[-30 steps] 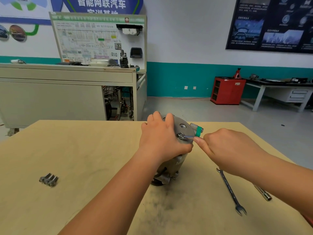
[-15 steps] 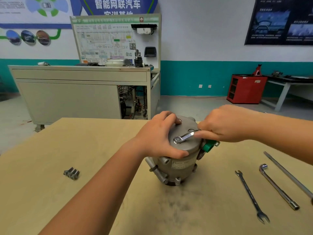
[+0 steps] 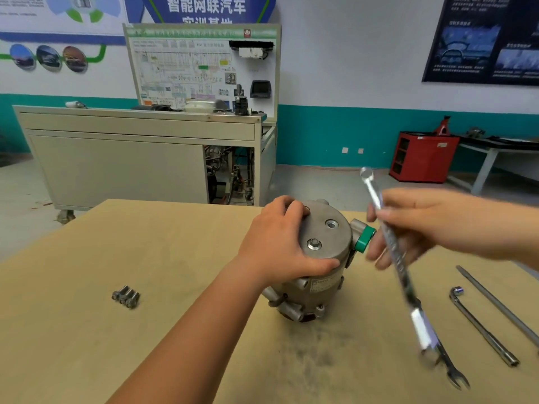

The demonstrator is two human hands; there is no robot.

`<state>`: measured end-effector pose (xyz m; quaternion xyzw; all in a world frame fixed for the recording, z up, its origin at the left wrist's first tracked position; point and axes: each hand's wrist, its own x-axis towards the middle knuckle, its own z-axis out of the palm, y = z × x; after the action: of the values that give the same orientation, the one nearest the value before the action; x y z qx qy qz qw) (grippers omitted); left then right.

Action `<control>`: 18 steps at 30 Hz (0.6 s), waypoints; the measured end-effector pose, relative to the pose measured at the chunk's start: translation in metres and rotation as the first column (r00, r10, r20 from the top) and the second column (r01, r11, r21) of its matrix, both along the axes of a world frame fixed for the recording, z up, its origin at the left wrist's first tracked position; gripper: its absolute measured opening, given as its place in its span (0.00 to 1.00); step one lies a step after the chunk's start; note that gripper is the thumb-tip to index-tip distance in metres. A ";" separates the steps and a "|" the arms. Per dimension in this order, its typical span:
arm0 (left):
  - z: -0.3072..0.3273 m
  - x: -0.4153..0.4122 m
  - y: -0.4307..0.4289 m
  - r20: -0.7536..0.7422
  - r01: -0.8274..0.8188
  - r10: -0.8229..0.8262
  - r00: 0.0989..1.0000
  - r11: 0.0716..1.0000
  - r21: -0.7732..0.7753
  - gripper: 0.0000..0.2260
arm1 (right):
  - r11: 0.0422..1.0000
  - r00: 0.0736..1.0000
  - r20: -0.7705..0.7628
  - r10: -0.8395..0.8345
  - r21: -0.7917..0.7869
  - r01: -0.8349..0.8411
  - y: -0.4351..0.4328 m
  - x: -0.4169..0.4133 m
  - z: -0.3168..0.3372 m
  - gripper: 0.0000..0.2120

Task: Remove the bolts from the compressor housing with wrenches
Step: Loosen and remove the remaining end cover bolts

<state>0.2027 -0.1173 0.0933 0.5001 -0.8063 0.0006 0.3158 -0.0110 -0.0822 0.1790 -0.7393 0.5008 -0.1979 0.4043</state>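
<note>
Far left on the table [image 3: 73, 272]: three loose bolts [image 3: 126, 297], bunched side by side, well apart from the rest. Near the middle, standing on end on a dark smudged patch: the compressor [image 3: 323, 258], with a flat round top face. Clamped over its left side, the left hand [image 3: 280, 243], with fingers curled over the far rim and thumb pressed along the near rim. On the top face, one bolt [image 3: 314, 244] seated near the front, and behind it an empty hole [image 3: 331, 224]. On the right flank, a green cap [image 3: 364, 242]. Just right of that, in the air and clear of the compressor, the right hand [image 3: 423, 225], pinching a wrench [image 3: 376, 199] by the shank, ring end up. Both blurred, so exact finger placement impossible to tell. Flat on the table below: a second wrench [image 3: 459, 379], open end nearest. Further right, a bent socket wrench [image 3: 481, 325], then a long rod [image 3: 501, 304].
</note>
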 end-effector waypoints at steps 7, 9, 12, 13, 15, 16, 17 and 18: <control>0.004 -0.012 0.005 0.014 -0.041 0.041 0.999 0.999 0.003 0.41 | 0.913 0.888 0.444 -0.120 0.402 -0.078 0.044 0.053 -0.044 0.13; 0.002 -0.013 0.003 0.044 -0.055 0.055 0.998 0.998 0.002 0.37 | 0.914 0.871 0.454 -0.188 0.405 -0.014 0.042 0.057 -0.046 0.11; 0.001 -0.016 0.002 0.064 -0.068 0.068 0.996 0.998 -0.009 0.32 | 0.922 0.858 0.454 -0.240 0.383 0.055 0.041 0.059 -0.047 0.11; 0.001 -0.017 0.002 0.063 -0.070 0.070 0.996 0.998 -0.011 0.33 | 0.923 0.855 0.455 -0.249 0.379 0.067 0.041 0.059 -0.047 0.11; 0.003 -0.018 0.004 0.058 -0.072 0.073 0.996 0.997 -0.016 0.38 | 0.924 0.859 0.443 -0.257 0.372 0.085 0.044 0.057 -0.047 0.11; 0.004 -0.018 0.005 0.059 -0.072 0.073 0.996 0.997 -0.017 0.41 | 0.925 0.867 0.429 -0.254 0.371 0.087 0.046 0.055 -0.047 0.11; 0.004 -0.018 0.006 0.063 -0.074 0.075 0.995 0.997 -0.016 0.43 | 0.924 0.875 0.415 -0.249 0.372 0.087 0.047 0.054 -0.047 0.11; 0.005 -0.018 0.006 0.069 -0.076 0.077 0.995 0.997 -0.014 0.43 | 0.923 0.882 0.403 -0.245 0.375 0.086 0.047 0.053 -0.046 0.11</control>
<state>0.1845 -0.1112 0.0981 0.5285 -0.7970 0.0349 0.2901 0.0424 -0.0355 0.1331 -0.5458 0.4849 -0.3037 0.6122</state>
